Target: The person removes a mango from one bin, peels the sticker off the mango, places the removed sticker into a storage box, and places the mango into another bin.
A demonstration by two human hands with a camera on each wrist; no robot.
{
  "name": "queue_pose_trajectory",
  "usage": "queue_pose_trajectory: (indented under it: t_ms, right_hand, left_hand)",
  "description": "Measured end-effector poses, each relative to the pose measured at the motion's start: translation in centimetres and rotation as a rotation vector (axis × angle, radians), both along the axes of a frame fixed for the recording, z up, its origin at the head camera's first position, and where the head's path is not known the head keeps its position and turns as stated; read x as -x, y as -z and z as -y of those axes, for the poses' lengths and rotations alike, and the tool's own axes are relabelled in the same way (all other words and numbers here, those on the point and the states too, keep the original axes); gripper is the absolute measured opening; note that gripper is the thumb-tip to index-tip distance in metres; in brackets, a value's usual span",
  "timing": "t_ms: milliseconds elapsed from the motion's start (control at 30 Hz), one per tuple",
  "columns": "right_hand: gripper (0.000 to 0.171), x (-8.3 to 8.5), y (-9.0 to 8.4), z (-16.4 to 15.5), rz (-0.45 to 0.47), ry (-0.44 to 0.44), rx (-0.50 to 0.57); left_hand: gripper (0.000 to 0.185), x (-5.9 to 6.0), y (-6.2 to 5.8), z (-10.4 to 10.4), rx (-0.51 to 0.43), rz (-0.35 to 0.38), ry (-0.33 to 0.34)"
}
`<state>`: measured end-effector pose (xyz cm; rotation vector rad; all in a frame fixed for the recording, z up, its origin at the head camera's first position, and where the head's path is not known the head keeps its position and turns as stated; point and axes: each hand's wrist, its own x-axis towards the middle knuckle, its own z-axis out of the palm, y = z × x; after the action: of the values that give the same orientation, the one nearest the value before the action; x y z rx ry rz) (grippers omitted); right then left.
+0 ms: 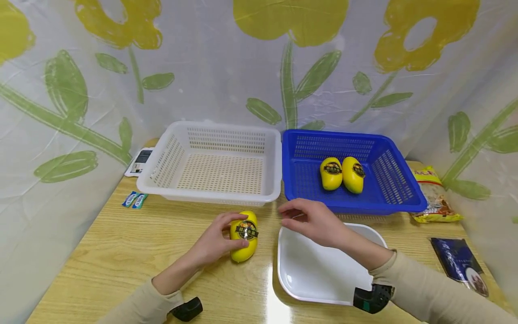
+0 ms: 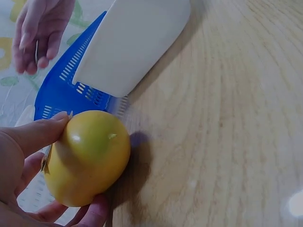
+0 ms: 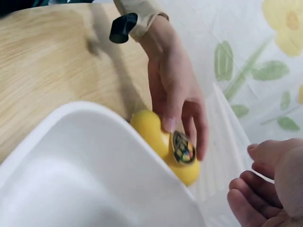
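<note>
A yellow mango point(image 1: 244, 250) with a dark printed label lies on the table in front of the white basket. My left hand point(image 1: 212, 239) grips it from the left side, fingers at the far end and thumb at the near part. In the left wrist view the rounded end of the mango point(image 2: 94, 146) shows between thumb and fingers. My right hand point(image 1: 313, 221) hovers over the far left corner of a white tub point(image 1: 319, 279), its fingers loosely bent and holding nothing. Two more labelled mangoes, one on the left point(image 1: 332, 181) and one on the right point(image 1: 353, 182), lie side by side in the blue basket point(image 1: 303, 180).
Behind the left hand stands the white slotted basket point(image 1: 220, 173), with nothing in it. Two small candy packets point(image 1: 134, 200) lie left of it, near a white card point(image 1: 139, 163). To the right are a yellow snack bag point(image 1: 435, 198) and a dark blue packet point(image 1: 457, 261). A flowered curtain closes the back.
</note>
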<state>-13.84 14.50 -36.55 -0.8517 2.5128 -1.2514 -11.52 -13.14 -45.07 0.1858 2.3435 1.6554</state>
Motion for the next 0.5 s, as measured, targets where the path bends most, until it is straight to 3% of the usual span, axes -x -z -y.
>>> queue_pose_trajectory:
  t_ms: [267, 500]
  right_hand:
    - [0.024, 1.1, 2.2, 3.9, 0.014, -0.043, -0.011]
    - [0.021, 1.7, 3.6, 6.0, 0.019, -0.022, -0.079]
  left_hand:
    - [0.058, -0.2, -0.1, -0.1, 0.048, -0.019, -0.017]
    - [0.058, -0.4, -0.3, -0.3, 0.095, -0.106, -0.014]
